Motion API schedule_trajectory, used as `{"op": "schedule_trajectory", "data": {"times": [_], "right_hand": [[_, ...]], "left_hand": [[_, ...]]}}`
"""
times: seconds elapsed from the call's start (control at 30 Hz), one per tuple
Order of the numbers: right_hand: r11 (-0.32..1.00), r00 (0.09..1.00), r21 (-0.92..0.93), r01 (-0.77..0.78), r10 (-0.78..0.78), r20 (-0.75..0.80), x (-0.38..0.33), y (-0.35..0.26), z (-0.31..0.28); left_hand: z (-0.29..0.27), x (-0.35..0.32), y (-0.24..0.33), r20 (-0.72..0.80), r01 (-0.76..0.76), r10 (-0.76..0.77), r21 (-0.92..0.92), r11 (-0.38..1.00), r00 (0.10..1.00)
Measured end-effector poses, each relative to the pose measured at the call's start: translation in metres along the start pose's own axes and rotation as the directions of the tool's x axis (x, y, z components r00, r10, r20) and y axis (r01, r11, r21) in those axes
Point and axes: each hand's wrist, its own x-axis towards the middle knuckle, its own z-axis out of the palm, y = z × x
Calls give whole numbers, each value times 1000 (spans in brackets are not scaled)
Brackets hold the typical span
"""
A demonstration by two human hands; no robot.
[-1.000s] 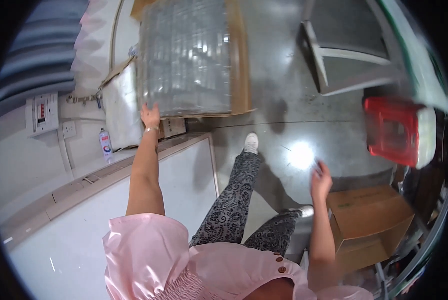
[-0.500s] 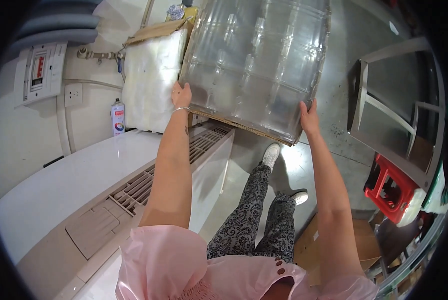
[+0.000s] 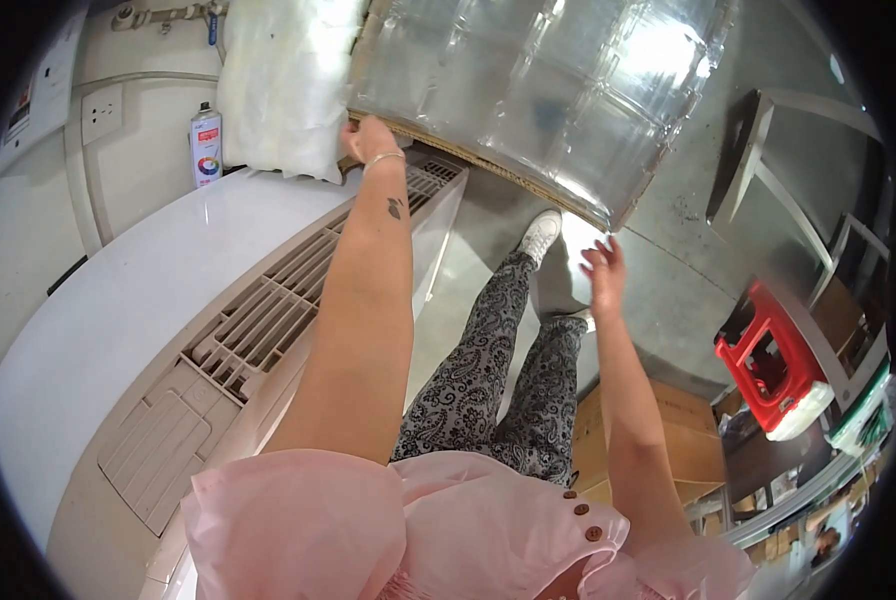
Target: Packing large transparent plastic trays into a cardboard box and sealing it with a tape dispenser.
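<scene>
A large clear plastic bundle (image 3: 528, 100) with ribbed, shiny sections lies on a cardboard sheet, whose brown edge (image 3: 478, 163) faces me. At its near left corner my left hand (image 3: 370, 140) is closed, fingers curled at the cardboard edge and partly hidden. My right hand (image 3: 605, 272) is just below the near right corner, apart from it. Its fingers are spread and nothing is in them.
To my left stands a white appliance with a slatted beige grille (image 3: 278, 290), a spray can (image 3: 206, 146) behind it. A white wrapped pack (image 3: 286, 90) leans by the wall. At right are a metal frame (image 3: 783, 200), a red plastic stool (image 3: 768, 360) and a cardboard box (image 3: 683, 430).
My right hand has let go of the bundle's right side and dropped below its corner. My left hand has slid to the near left corner. The view has shifted.
</scene>
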Motion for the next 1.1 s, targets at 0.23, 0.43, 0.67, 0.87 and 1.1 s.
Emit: {"op": "schedule_trajectory", "data": {"times": [0.23,0.43,0.67,0.87,1.1], "right_hand": [[881,994,461,-108,100,44,5,-38,57],[841,994,529,-112,104,45,8,-38,67],[766,986,642,-43,136,-97,20,-25,39],[897,986,441,18,56,-155,57,-45,-73],[935,994,346,81,-52,-92,48,-37,-134]], "left_hand": [[-4,3,-28,466,277,-284,86,957,838],[-21,8,-12,652,366,-392,184,912,649],[-32,-19,-31,697,278,-336,200,940,634],[-41,-98,-95,747,443,-373,117,889,551],[-56,-167,-140,712,359,-437,272,893,549]]}}
